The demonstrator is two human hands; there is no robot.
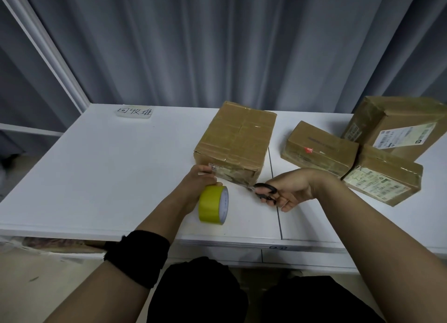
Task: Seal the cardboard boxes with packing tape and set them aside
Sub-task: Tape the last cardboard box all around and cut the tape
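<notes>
A cardboard box [238, 140] lies on the white table [108, 172] in front of me, its top flaps closed. My left hand [199, 181] holds a yellow roll of tape [212, 205] standing on edge at the box's near left corner, fingers against the box's front face. Black-handled scissors [264, 191] are gripped in my right hand [289, 192], their blades pointing left at the box's near lower edge. Whether a strip of tape runs from roll to box is hard to tell.
Three more cardboard boxes sit at the right: a small one [319, 148], a labelled one [384, 177] near the front, and one [396, 126] stacked tilted behind. A handwritten paper label [134, 111] lies at the table's far left. Grey curtains hang behind.
</notes>
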